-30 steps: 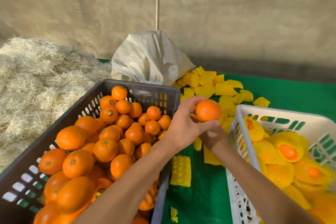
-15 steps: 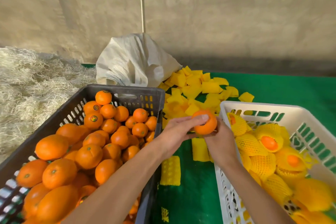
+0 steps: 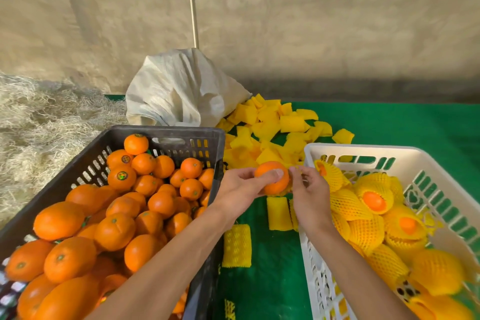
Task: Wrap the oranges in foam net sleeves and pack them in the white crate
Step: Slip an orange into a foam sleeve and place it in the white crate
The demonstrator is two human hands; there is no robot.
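Observation:
Between the two crates, my left hand (image 3: 239, 189) grips a bare orange (image 3: 279, 184), with the thumb lying across its top. My right hand (image 3: 310, 197) is just right of the orange, its fingertips pinching a yellow foam net sleeve (image 3: 298, 171) that shows at the orange's right and lower side. The white crate (image 3: 363, 149) on the right holds several oranges wrapped in yellow net (image 3: 374, 197). On the left, a dark crate (image 3: 166, 130) is heaped with bare oranges (image 3: 114, 228). A pile of flat yellow sleeves (image 3: 272, 125) lies behind my hands.
Two loose sleeves (image 3: 237, 245) (image 3: 279, 213) lie on the green mat (image 3: 402, 125) between the crates. A white sack (image 3: 181, 91) slumps behind the dark crate, and straw (image 3: 39, 125) covers the ground at left. A concrete wall closes the back.
My right hand came out from under the orange to its right side and now pinches the sleeve. The orange sits lower, nearer the white crate. The camera view shifted slightly.

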